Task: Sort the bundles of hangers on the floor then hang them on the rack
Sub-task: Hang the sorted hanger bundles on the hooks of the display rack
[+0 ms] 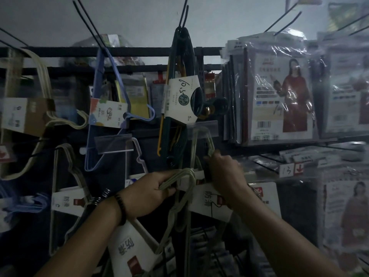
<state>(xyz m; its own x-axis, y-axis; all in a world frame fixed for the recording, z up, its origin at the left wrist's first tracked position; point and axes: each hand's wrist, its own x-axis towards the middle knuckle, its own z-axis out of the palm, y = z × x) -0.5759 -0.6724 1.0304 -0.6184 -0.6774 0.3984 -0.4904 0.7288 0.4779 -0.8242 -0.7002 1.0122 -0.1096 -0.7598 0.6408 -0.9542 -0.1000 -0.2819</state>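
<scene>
A pale bundle of hangers (179, 196) is held up in front of the rack (119, 51), low in the middle. It looks light and stiff, and is best held by its hooks. The left hand (151, 193) is closed around the hooks. The right hand (225, 172) is wrapped on another pale hook (209, 143). Little room is left: green hangers (179, 92) hang just above, and packets (279, 96) crowd the right side.
</scene>
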